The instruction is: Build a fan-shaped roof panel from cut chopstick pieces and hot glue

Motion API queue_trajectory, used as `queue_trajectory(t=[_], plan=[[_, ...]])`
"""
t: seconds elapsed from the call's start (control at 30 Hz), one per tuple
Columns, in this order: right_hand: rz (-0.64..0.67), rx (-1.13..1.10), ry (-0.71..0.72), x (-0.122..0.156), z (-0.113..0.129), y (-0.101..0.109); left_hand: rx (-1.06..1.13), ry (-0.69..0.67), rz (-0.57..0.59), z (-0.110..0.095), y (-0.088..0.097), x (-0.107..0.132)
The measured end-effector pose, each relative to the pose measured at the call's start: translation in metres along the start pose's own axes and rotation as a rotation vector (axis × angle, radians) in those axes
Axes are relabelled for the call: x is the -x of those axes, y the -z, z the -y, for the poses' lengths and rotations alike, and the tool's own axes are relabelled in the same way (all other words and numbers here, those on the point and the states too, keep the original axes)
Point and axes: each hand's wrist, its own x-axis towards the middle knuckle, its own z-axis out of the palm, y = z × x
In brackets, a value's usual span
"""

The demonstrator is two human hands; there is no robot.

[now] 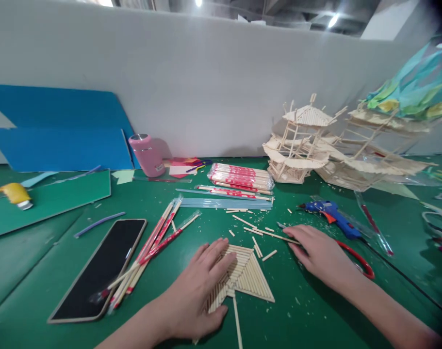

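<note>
My left hand (202, 291) lies flat, fingers stretched out, on a panel of thin wooden sticks (255, 276) joined side by side into angled sections. It covers the panel's left part. A single stick (237, 320) runs from the panel toward the near edge. To the right, my right hand (320, 254) is closed, thumb and fingers pinching one end of a thin wooden stick (273, 235). Beneath that hand lies a tool with a red looped handle (364, 266); its grey tip shows past the fingers, and its middle is hidden. Short cut stick pieces (257, 247) lie between the hands.
A blue glue gun (332, 215) with a black cord lies at right. Stick-built pavilion models (308, 145) stand behind. Wrapped stick bundles (242, 178), a pink cup (148, 155), a phone (100, 269), red-white stick packs (153, 242) and blue boards (60, 131) sit around.
</note>
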Motion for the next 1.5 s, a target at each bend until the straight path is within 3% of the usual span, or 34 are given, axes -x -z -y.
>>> queue_trajectory(t=[0.2, 0.37, 0.5, 0.63, 0.83, 1.07, 1.2, 1.27, 1.3, 1.4, 1.5], plan=[[0.125, 0.084, 0.045, -0.029, 0.008, -0.001, -0.028, 0.108, 0.008, -0.006, 0.013, 0.0], [0.13, 0.048, 0.051, -0.029, 0.014, 0.004, -0.015, 0.191, -0.072, -0.005, -0.002, 0.012], [0.053, -0.116, 0.002, -0.028, 0.018, 0.017, -0.001, 0.17, -0.161, -0.008, -0.012, 0.011], [-0.074, -0.366, -0.118, -0.02, 0.022, 0.026, 0.001, 0.196, -0.193, -0.012, -0.007, 0.0], [-0.219, -0.68, -0.294, 0.003, 0.031, 0.006, 0.034, 0.217, -0.237, -0.012, -0.005, -0.019], [-0.338, -0.717, -0.367, 0.019, 0.034, -0.004, 0.034, 0.24, -0.377, -0.007, -0.004, -0.013], [-0.216, -0.723, -0.219, 0.029, 0.055, 0.007, 0.009, 0.261, -0.543, -0.021, 0.014, -0.001], [-0.105, -0.728, -0.073, 0.034, 0.073, 0.012, 0.007, 0.206, -0.539, -0.038, 0.019, 0.002], [-0.055, -0.727, -0.006, 0.036, 0.083, 0.014, 0.01, 0.152, -0.505, -0.047, 0.019, 0.003], [0.054, -0.682, 0.179, 0.04, 0.104, 0.017, -0.015, -0.006, -0.244, -0.072, 0.009, 0.005], [0.063, -0.615, 0.261, 0.043, 0.111, 0.016, -0.074, -0.048, -0.205, -0.079, -0.005, 0.009]])
